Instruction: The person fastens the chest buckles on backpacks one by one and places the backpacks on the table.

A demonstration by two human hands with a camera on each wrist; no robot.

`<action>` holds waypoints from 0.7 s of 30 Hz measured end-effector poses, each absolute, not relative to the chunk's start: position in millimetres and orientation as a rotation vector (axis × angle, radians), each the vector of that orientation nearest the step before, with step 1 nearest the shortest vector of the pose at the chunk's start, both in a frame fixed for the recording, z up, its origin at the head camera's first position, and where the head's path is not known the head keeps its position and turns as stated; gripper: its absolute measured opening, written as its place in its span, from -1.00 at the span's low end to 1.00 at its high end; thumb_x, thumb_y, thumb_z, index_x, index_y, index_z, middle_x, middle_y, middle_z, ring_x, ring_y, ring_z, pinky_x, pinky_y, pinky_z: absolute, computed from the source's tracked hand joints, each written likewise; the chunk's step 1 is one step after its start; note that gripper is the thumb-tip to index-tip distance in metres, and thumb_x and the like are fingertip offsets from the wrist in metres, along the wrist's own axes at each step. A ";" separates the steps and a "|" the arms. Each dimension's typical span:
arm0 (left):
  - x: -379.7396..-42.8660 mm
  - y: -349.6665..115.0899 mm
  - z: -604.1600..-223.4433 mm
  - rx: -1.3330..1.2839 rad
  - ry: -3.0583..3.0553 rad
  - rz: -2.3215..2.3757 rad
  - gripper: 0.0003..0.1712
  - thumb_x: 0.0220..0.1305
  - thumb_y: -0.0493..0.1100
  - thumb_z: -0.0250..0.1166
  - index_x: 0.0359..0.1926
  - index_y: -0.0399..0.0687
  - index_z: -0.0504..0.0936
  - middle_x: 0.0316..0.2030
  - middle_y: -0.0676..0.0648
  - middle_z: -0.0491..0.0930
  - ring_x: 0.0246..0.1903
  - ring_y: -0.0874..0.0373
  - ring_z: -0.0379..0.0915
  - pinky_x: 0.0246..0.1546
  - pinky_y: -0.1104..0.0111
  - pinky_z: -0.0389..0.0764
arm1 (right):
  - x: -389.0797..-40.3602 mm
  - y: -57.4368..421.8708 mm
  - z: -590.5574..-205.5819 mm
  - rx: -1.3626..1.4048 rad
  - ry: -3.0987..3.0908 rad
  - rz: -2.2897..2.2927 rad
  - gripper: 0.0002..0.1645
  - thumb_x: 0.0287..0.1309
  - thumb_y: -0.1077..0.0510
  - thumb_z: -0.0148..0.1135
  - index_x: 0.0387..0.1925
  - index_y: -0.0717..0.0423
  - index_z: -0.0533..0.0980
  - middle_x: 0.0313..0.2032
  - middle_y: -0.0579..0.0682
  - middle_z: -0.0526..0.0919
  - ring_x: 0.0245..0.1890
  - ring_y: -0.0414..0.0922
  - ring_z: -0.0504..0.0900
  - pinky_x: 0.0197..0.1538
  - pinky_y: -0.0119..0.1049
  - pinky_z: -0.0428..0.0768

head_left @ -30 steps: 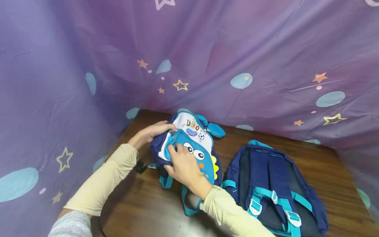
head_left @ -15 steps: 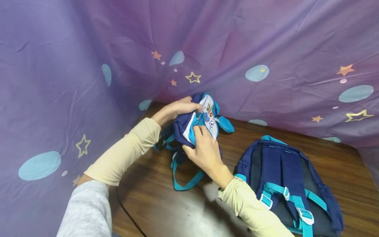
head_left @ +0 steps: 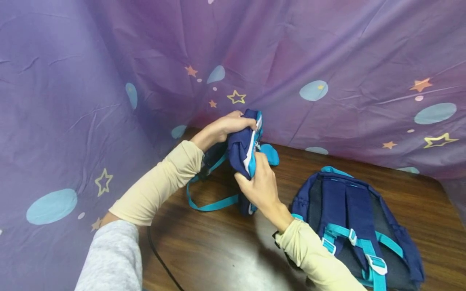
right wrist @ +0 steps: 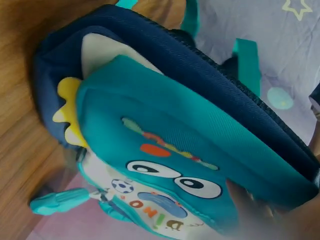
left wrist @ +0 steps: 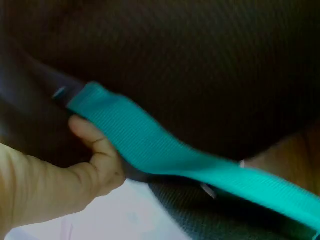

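Both hands hold a small navy and teal dinosaur backpack (head_left: 237, 151), turned on edge so its side faces the head camera. My left hand (head_left: 233, 124) grips its upper side, thumb over the white trim. Lower down, my right hand (head_left: 261, 182) grips the teal front edge with its thumb on the navy side. In the left wrist view, a teal strap (left wrist: 145, 135) crosses the dark back panel beside curled fingers (left wrist: 97, 155). The right wrist view shows the front pocket (right wrist: 170, 110) with printed eyes and yellow spikes; that hand is blurred at the lower right.
A larger navy backpack (head_left: 338, 218) lies on the right of the wooden table (head_left: 204, 246), its teal straps facing up. A black cable (head_left: 160, 256) runs along the front left. Purple printed cloth (head_left: 273, 72) hangs behind and at the left.
The dinosaur backpack has been lifted and turned from front-up to on edge, its printed front now facing right. Both hands have moved with it, keeping hold. The larger backpack has stayed put.
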State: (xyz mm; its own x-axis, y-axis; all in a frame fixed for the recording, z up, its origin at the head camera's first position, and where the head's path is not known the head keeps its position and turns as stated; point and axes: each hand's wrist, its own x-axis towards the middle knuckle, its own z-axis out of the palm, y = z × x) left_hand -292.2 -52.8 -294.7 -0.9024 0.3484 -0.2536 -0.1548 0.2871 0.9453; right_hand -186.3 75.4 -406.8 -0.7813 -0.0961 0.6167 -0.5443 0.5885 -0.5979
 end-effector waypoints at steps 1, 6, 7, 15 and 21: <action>-291.8 -50.6 -295.3 0.172 2.138 1.682 -0.87 0.14 -0.27 0.19 -0.53 -0.15 0.50 -0.61 0.02 0.52 -0.63 0.27 0.46 -0.60 0.51 0.53 | -185.5 77.0 -405.9 0.497 -2.299 1.141 -0.30 -0.16 0.08 0.39 0.09 0.21 0.42 -0.10 0.11 0.54 -0.21 0.12 0.60 -0.11 0.03 0.60; -287.3 -38.8 -295.6 0.189 2.079 1.788 -0.84 0.14 -0.33 0.15 -0.56 -0.17 0.50 -0.63 0.02 0.50 -0.65 0.27 0.44 -0.61 0.52 0.51 | -181.0 95.2 -381.7 0.513 -2.572 1.234 -0.20 0.03 -0.16 0.40 0.16 0.18 0.31 -0.02 0.11 0.45 -0.08 0.04 0.52 -0.01 -0.08 0.54; -287.0 -37.4 -295.6 0.185 2.066 1.809 -0.84 0.14 -0.34 0.14 -0.56 -0.17 0.50 -0.63 0.01 0.50 -0.65 0.26 0.44 -0.61 0.52 0.51 | -181.3 101.0 -371.0 0.515 -2.657 1.243 -0.17 0.08 -0.23 0.37 0.17 0.17 0.28 0.01 0.11 0.44 -0.05 0.03 0.50 0.01 -0.09 0.52; -290.6 -35.7 -293.2 0.055 2.011 1.794 -0.77 0.24 -0.26 0.21 -0.57 -0.14 0.53 -0.64 0.01 0.55 -0.65 0.25 0.49 -0.61 0.49 0.53 | -213.8 121.4 -270.2 0.412 -3.262 1.143 0.13 0.17 -0.53 0.06 0.31 0.33 0.11 0.20 0.29 0.34 0.12 0.14 0.50 0.08 -0.04 0.59; -300.9 -25.9 -289.3 -0.038 1.796 1.868 -0.78 0.36 -0.11 0.15 -0.34 -0.17 0.56 -0.53 0.00 0.53 -0.53 0.22 0.46 -0.45 0.48 0.56 | -240.9 115.9 -243.8 0.191 -3.487 1.337 0.09 0.19 -0.38 0.10 0.41 0.32 0.07 0.38 0.29 0.18 0.30 0.23 0.37 0.16 0.13 0.58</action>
